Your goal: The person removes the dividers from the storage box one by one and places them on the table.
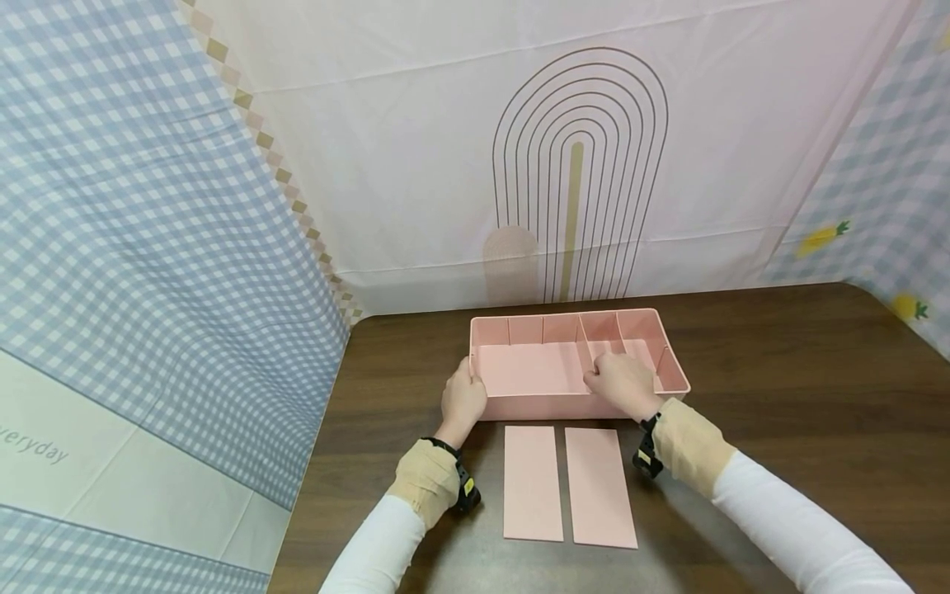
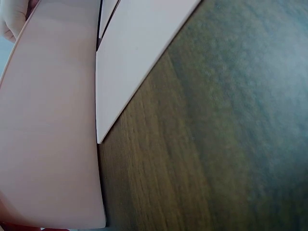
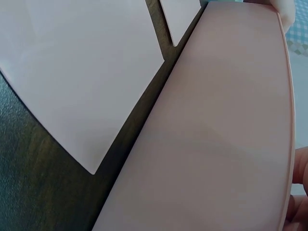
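Note:
A pink organizer box (image 1: pixel 534 407) lies lengthwise on the table, two upright dividers (image 1: pixel 585 337) splitting its right part. My left hand (image 1: pixel 463 398) grips the box's left end wall, thumb side over the rim. My right hand (image 1: pixel 623 384) reaches over the front wall with curled fingers at the front end of a divider; its grip is partly hidden. In the right wrist view, fingers (image 3: pixel 299 166) show just beyond the rim of the box wall (image 3: pixel 216 125). Two flat pink panels (image 1: pixel 533 483) (image 1: pixel 599 487) lie side by side before the box.
The dark wooden table (image 1: pixel 772 363) extends to both sides of the box. Behind it hangs a pale cloth (image 1: pixel 416 165) with an arch print, and a blue checked cloth (image 1: pixel 185 206) hangs at the left. Both wrists carry small black cameras (image 1: pixel 467 491).

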`<action>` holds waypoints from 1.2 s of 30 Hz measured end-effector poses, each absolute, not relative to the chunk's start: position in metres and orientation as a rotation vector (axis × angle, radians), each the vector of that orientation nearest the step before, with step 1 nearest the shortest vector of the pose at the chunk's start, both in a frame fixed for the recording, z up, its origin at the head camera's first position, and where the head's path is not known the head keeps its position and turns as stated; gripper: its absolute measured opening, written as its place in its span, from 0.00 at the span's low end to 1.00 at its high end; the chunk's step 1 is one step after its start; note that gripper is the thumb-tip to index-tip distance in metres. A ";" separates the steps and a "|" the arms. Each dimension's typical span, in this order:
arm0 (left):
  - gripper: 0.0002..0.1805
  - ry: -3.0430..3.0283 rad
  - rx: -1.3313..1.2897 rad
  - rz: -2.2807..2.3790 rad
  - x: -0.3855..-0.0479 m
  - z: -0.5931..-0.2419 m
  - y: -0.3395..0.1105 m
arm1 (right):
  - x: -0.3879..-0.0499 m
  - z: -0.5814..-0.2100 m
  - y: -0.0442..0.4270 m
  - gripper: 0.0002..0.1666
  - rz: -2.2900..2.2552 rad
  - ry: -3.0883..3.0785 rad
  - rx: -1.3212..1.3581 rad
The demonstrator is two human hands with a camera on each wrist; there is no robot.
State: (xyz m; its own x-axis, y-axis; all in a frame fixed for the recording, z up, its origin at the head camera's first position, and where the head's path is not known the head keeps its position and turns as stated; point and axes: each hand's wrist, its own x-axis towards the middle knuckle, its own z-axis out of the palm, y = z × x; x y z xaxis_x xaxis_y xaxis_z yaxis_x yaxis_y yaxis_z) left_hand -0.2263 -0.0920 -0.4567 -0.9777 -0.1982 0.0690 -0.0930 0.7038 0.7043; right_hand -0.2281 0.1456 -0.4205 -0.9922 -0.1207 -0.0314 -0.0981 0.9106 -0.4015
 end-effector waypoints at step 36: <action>0.21 -2.774 0.237 -1.129 -0.225 -0.456 -0.092 | -0.228 -0.423 0.147 0.22 -0.755 3.037 -0.181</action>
